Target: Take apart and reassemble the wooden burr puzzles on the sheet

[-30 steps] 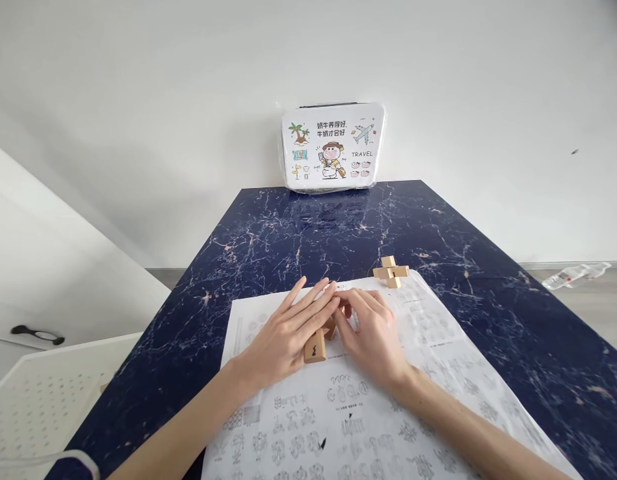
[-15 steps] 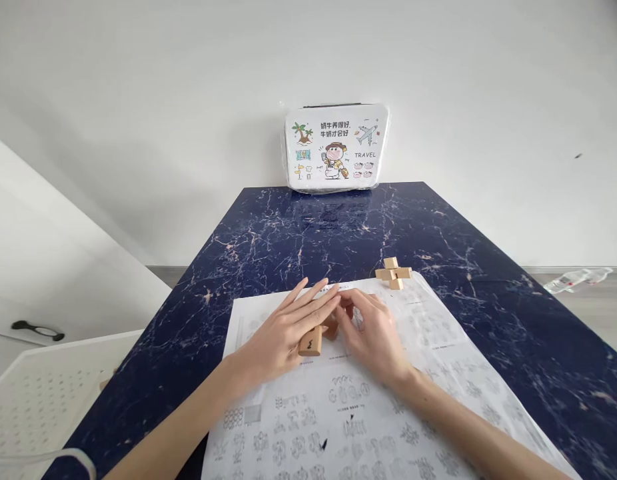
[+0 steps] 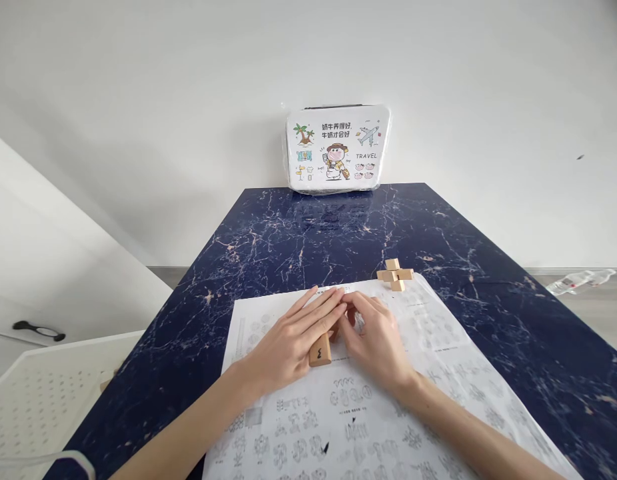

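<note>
My left hand (image 3: pixel 293 337) reaches over a wooden puzzle piece (image 3: pixel 320 351) with a black mark like a 3 on its end. Its long fingers are nearly straight and lie close together over the wood; the thumb is hidden. My right hand (image 3: pixel 376 333) is bent in a pinch, its fingertips meeting those of the left. Between the hands, a darker bit of wood (image 3: pixel 335 331) shows, mostly covered by the fingers. Both hands are just above or on a printed sheet (image 3: pixel 283 400) with puzzle drawings.
A cross-shaped wooden puzzle (image 3: pixel 396 275) sits at the sheet's far right corner. At the back of the dark blue marbled table (image 3: pixel 268 247), a white cartoon-printed case (image 3: pixel 338 150) leans on the wall. A white perforated basket (image 3: pixel 38 393) stands left of the table.
My left hand has shifted slightly right and its fingers have drawn closer together. The marked wooden piece has moved a little right and nearer to me, turning slightly. The right hand has barely moved.
</note>
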`<act>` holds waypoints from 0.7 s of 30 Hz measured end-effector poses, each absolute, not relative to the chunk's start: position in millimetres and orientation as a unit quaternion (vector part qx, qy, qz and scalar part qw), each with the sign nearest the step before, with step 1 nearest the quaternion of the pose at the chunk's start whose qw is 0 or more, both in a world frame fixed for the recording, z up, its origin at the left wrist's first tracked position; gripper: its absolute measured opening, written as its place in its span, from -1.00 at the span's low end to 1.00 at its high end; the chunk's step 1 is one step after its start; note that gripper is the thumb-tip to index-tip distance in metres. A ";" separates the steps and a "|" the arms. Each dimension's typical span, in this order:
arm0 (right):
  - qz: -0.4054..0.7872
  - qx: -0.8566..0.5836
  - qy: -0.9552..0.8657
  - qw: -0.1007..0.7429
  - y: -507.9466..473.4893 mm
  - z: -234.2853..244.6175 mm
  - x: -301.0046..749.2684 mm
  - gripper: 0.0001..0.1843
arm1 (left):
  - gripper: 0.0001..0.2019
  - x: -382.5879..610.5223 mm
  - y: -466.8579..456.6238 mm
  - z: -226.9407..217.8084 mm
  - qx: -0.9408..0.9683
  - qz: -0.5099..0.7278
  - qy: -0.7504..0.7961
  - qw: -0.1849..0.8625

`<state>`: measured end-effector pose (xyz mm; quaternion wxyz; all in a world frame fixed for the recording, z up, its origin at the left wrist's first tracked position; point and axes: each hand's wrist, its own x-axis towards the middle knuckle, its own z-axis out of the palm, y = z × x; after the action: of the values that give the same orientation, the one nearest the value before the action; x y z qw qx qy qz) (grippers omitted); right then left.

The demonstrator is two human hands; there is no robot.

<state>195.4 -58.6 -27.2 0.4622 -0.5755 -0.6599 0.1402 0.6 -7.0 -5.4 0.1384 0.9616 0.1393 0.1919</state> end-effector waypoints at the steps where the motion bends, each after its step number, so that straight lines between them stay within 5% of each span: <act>1: 0.153 -0.574 -0.656 0.465 -58.0 -27.0 196.0 -0.86 | -0.19 0.1 -6.1 -5.0 0.960 0.190 0.141 0.151; 21: 0.214 -0.560 -0.643 0.476 -50.6 -27.9 200.5 -0.85 | -0.17 -6.1 -6.6 -5.9 0.946 0.191 0.150 0.213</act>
<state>200.5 -50.6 -27.9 0.4764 -0.5603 -0.6429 0.2138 -6.1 -6.6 -5.9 0.2130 0.9463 0.1499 0.1914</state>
